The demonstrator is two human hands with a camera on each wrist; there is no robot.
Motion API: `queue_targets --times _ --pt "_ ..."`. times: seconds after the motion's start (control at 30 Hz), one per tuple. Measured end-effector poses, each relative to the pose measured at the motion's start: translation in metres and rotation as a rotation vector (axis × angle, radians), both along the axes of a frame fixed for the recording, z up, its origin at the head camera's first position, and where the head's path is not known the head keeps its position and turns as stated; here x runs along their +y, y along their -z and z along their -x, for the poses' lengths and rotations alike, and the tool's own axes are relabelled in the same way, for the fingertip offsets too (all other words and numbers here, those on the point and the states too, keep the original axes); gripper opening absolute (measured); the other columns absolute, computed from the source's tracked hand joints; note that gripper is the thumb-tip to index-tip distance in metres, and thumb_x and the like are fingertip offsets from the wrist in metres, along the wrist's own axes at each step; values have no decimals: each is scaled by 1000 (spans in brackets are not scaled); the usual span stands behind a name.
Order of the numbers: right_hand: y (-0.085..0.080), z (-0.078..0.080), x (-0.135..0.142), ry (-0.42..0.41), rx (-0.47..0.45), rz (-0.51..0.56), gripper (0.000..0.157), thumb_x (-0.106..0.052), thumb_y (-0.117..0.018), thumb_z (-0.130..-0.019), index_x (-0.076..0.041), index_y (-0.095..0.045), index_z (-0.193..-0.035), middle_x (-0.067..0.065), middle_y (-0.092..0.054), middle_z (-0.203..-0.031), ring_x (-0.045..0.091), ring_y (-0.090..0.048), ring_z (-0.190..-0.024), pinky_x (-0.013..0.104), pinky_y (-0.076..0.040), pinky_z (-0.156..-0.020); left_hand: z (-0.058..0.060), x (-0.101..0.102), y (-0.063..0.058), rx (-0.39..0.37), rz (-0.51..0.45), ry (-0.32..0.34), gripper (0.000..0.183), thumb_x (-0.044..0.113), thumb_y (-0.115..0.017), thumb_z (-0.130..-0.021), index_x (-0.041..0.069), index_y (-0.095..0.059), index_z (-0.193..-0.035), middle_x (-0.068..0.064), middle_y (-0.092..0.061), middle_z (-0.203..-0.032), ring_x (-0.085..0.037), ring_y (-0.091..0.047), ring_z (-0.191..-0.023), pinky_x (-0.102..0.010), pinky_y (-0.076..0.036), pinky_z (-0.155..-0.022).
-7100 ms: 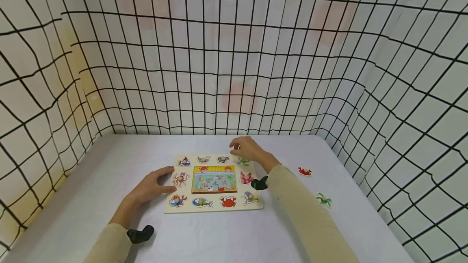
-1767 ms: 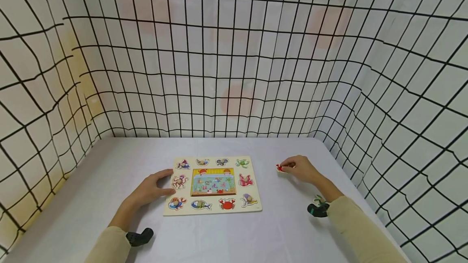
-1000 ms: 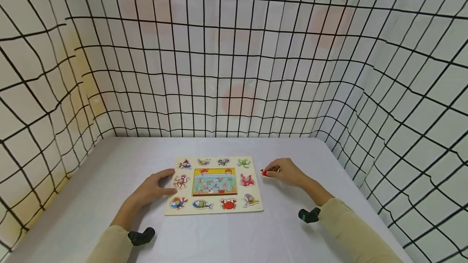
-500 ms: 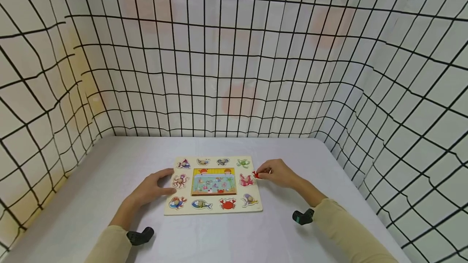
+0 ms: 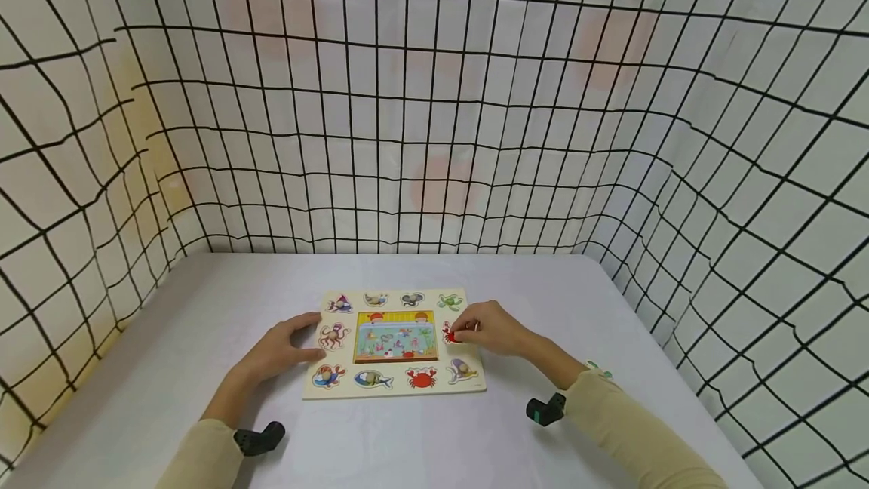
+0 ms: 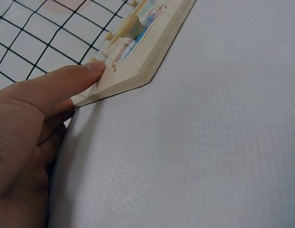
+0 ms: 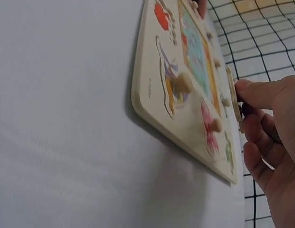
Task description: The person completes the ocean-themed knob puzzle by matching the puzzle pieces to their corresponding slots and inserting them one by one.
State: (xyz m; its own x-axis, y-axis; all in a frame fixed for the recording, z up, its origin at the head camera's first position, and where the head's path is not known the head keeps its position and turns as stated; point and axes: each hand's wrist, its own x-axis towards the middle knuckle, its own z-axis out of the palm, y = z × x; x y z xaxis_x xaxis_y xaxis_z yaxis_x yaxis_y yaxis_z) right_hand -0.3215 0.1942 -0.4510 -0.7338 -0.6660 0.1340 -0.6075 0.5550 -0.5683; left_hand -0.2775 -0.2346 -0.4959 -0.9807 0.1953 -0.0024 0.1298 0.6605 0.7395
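Note:
A wooden puzzle board (image 5: 400, 392) with sea-animal pictures lies on the table. My left hand (image 5: 278, 349) touches its left edge, fingers spread along it; in the left wrist view the thumb (image 6: 88, 71) lies along the board's rim. My right hand (image 5: 492, 330) pinches a red crab puzzle piece (image 5: 449, 333) over the board's right side, overlapping the pink picture in the head view. Edge-on in the right wrist view, the held piece (image 7: 233, 95) is raised above the board. A red crab picture (image 5: 422, 378) and a green turtle picture (image 5: 450, 302) on the board show no knobs.
A green turtle piece (image 5: 597, 370) lies on the table, mostly hidden behind the right sleeve (image 5: 631, 429). Several board pieces carry wooden knobs, such as the purple one (image 7: 182, 83). Black netting (image 5: 434, 142) over white walls encloses the table at the back and sides.
The right hand picked the crab piece off the table at the right and carried it left, from beside the board to over its right edge. The left hand stays at the board.

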Motion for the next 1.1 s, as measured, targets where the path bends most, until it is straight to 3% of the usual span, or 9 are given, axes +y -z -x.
queue_targets --times 0.4,0.73,1.1 --pt "1 -13 -27 -89 -35 17 10 -16 -75 -97 -12 -82 -103 -10 -72 -97 9 -60 -84 26 -55 -74 1 0 2 -2 1 -4 82 35 -87 -84 2 -51 -151 -24 -41 -158 -48 -26 -149 -65 -20 -119" --pt "3 -20 -39 -92 -42 -7 10 -18 -76 -97 -15 -83 -102 -15 -71 -95 7 -60 -81 25 -54 -72 1 -1 3 -15 -10 -6 83 36 -87 -84 3 -51 -151 -23 -41 -159 -48 -25 -149 -66 -20 -119" --pt "8 -25 -49 -151 -32 -7 10 -18 -76 -96 -14 -83 -103 -18 -69 -89 5 -58 -80 24 -53 -73 2 -2 3 -9 -14 -2 83 35 -87 -84 3 -51 -151 -23 -40 -159 -48 -25 -149 -66 -20 -119"
